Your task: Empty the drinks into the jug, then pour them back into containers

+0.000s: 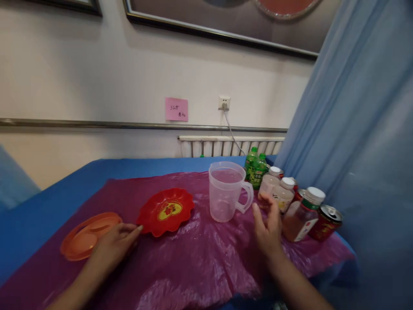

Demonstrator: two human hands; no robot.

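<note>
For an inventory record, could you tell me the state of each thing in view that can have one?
Red plate: face up
Left hand: seems to pinch the red plate's rim
Right hand: open, holding nothing
Orange dish: face up
Jug: upright, lidless
Green bottles: upright, capped
White-capped bottles: upright, caps on
Front can: upright; opened or not, unclear
Purple sheet: spread, wrinkled
Plug: in the socket

Red scalloped-rim dish point(166, 212), yellow-patterned at centre, face-up over purple plastic sheet point(180, 267).
</note>
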